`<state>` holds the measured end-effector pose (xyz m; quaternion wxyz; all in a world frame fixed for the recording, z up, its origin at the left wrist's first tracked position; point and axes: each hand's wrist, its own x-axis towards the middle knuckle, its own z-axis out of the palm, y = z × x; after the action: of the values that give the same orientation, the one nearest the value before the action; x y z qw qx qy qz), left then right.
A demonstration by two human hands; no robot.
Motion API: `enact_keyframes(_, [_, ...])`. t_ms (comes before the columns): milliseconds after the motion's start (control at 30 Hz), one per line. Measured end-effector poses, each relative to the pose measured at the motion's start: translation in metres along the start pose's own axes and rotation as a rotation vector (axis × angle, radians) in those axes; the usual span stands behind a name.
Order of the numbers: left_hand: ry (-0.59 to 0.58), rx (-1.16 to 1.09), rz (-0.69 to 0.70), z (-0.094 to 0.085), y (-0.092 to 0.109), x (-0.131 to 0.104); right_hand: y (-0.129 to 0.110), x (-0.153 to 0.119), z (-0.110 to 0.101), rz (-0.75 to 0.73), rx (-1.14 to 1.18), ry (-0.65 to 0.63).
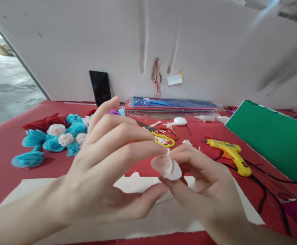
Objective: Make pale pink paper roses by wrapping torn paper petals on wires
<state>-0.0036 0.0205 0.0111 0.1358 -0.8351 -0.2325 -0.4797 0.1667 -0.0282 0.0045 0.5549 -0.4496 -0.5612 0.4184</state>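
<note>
A small pale pink paper flower (166,166) is held up between both hands, above a cream paper sheet (148,223). Fingers and thumb of my right hand (204,187) pinch it from the right side. My left hand (112,163) reaches in from the left; its index fingertip touches the flower's top and its thumb tip is just below, while the other fingers fan out. Behind the hands lie scissors (165,139) with yellow and red handles, among pale scraps. Finished-looking blue flowers (53,144) and pale pink ones (66,139) form a cluster at the left.
A yellow glue gun (230,153) with black cables lies at the right, near a slanting green board (273,143). A dark phone (99,87) leans on the back wall beside packed blue sheets (184,103). A white oval object (180,121) sits behind the scissors.
</note>
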Motion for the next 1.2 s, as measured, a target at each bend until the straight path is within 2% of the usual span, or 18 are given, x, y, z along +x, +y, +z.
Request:
enact_keyframes(67, [0.030,0.026,0.000,0.001,0.002,-0.001,0.001,0.000,0.000,-0.030,-0.013,0.007])
enact_keyframes(167, [0.005,0.041,-0.024,0.000,0.006,-0.002,0.000,-0.001,0.001,-0.011,0.009,0.030])
enact_keyframes(267, [0.069,-0.036,-0.021,-0.003,0.008,-0.001,-0.003,-0.001,0.002,0.019,0.033,0.033])
enact_keyframes(333, [0.120,-0.080,0.001,-0.005,0.008,0.001,-0.003,0.001,0.002,0.124,0.088,-0.004])
enact_keyframes(433, [0.128,-0.056,0.025,-0.008,0.005,0.004,-0.001,0.004,0.002,0.386,0.277,-0.124])
enact_keyframes(500, [0.134,-0.004,0.047,-0.009,0.003,0.006,0.002,0.006,0.002,0.472,0.396,-0.168])
enact_keyframes(633, [0.175,0.076,0.076,-0.010,0.000,0.007,0.006,0.007,0.003,0.483,0.504,-0.165])
enact_keyframes(867, [0.135,0.108,0.037,-0.005,-0.001,0.000,0.005,0.007,0.004,0.501,0.521,-0.165])
enact_keyframes(1000, [0.139,0.090,0.070,-0.007,0.000,0.001,0.005,0.005,0.004,0.484,0.545,-0.187])
enact_keyframes(1200, [0.081,0.119,0.088,-0.011,0.001,0.005,0.011,0.003,0.003,0.435,0.542,-0.229])
